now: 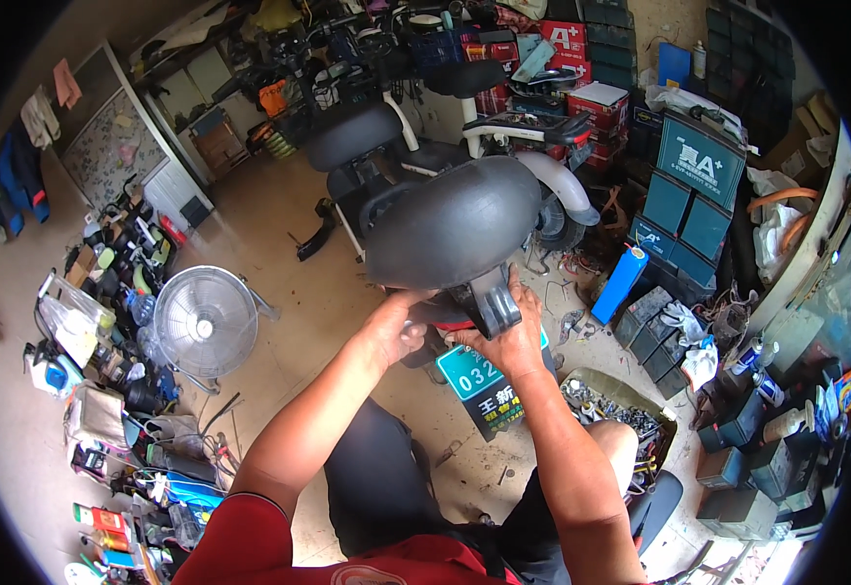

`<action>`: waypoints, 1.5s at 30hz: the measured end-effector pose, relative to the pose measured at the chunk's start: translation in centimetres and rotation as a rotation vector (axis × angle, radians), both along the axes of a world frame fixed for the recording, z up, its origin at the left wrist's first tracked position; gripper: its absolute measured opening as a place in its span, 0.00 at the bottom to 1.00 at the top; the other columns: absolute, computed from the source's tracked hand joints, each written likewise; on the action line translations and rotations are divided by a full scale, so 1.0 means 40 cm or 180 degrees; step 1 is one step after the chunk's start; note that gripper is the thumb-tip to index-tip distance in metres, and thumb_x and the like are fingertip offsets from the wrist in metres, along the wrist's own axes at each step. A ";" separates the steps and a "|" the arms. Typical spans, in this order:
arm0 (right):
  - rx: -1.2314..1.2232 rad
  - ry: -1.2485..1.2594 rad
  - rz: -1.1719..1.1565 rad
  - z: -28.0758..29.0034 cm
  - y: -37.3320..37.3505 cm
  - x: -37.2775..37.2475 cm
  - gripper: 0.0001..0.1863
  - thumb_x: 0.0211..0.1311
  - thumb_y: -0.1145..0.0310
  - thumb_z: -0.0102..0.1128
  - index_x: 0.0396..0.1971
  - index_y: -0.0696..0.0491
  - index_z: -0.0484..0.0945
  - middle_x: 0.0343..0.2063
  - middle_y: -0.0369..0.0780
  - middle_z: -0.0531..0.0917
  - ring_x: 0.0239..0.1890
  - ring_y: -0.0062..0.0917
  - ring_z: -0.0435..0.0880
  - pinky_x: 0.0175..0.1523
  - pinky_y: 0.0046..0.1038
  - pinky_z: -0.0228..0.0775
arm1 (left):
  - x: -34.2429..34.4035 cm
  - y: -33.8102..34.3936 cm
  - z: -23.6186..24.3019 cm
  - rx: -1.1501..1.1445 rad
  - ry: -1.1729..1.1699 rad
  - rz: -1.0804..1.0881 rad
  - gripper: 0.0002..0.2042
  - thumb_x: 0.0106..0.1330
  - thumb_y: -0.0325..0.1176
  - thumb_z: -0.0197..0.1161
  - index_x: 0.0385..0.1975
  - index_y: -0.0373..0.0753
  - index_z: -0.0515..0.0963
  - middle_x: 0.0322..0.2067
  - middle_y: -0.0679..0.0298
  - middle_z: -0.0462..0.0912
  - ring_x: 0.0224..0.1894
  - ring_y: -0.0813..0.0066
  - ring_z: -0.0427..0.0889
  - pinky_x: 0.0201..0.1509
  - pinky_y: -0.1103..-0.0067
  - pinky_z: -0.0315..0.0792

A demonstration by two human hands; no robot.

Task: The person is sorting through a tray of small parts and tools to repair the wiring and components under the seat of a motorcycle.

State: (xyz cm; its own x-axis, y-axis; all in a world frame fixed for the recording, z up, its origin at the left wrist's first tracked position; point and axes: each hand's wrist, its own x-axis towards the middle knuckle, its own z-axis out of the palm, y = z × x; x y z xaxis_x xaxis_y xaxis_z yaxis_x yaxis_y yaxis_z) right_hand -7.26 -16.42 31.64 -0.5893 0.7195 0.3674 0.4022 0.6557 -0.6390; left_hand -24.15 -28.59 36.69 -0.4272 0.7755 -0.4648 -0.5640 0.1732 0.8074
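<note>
With the left hand (396, 329) under the seat (455, 219) and the right hand (518, 341) at the bracket (496, 302) above the plate (464, 372) (I can't tell either's grip), I risk a slip because the seat hides contact.

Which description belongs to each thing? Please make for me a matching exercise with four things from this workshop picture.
1. nearest seat
2. fan
3. plate
4. tray

A. teal with white markings
B. full of small metal parts
C. dark, smooth and rounded
D. standing in the left part of the picture

Pairs: 1-C, 2-D, 3-A, 4-B
</note>
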 end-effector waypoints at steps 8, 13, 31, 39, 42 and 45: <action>-0.0049 0.0000 0.0010 0.002 0.001 0.005 0.79 0.24 0.41 0.89 0.73 0.72 0.51 0.59 0.59 0.77 0.66 0.49 0.71 0.76 0.43 0.54 | -0.010 -0.003 0.012 0.0079 -0.0173 -0.0231 0.10 0.67 0.40 0.69 0.37 0.43 0.76 0.33 0.68 0.76 0.16 0.85 0.61 0.16 0.89 0.55; 0.0007 0.0019 0.0012 -0.002 0.000 0.000 0.79 0.24 0.41 0.89 0.73 0.71 0.51 0.59 0.58 0.76 0.67 0.49 0.71 0.76 0.43 0.54 | -0.025 0.011 0.003 -0.0138 -0.0204 -0.0006 0.09 0.66 0.39 0.69 0.37 0.44 0.77 0.34 0.68 0.76 0.16 0.86 0.61 0.16 0.89 0.55; -0.0017 -0.0122 0.0036 -0.001 0.003 -0.003 0.80 0.24 0.41 0.89 0.74 0.70 0.50 0.60 0.59 0.75 0.68 0.50 0.70 0.77 0.43 0.52 | -0.041 0.005 -0.032 0.0125 -0.0485 -0.0095 0.12 0.65 0.38 0.72 0.39 0.44 0.76 0.29 0.70 0.77 0.15 0.86 0.63 0.15 0.89 0.55; 0.0001 -0.0162 0.0013 -0.009 0.009 -0.001 0.80 0.24 0.41 0.89 0.74 0.69 0.49 0.61 0.58 0.75 0.68 0.49 0.69 0.77 0.43 0.52 | -0.017 0.002 -0.019 0.0169 -0.0462 -0.0118 0.13 0.63 0.37 0.75 0.38 0.43 0.76 0.29 0.69 0.78 0.14 0.85 0.65 0.14 0.89 0.57; -0.0047 -0.0158 0.0017 0.007 0.001 0.000 0.80 0.25 0.41 0.89 0.74 0.69 0.49 0.61 0.58 0.75 0.69 0.49 0.68 0.77 0.43 0.52 | -0.013 -0.001 -0.013 0.0169 -0.0446 -0.0092 0.13 0.63 0.37 0.75 0.38 0.42 0.75 0.28 0.69 0.77 0.14 0.85 0.65 0.14 0.89 0.57; -0.0075 -0.0155 0.0017 0.006 0.003 0.001 0.79 0.25 0.42 0.89 0.74 0.68 0.49 0.61 0.57 0.75 0.69 0.49 0.68 0.77 0.42 0.52 | -0.010 -0.001 -0.012 0.0140 -0.0442 -0.0033 0.13 0.63 0.38 0.75 0.37 0.42 0.76 0.28 0.69 0.77 0.14 0.85 0.65 0.14 0.89 0.57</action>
State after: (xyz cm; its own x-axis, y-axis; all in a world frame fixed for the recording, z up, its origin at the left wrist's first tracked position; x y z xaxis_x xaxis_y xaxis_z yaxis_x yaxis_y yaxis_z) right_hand -7.24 -16.32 31.89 -0.6100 0.7244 0.3211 0.4297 0.6429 -0.6341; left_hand -24.53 -28.63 36.23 -0.3531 0.8005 -0.4843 -0.6692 0.1457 0.7287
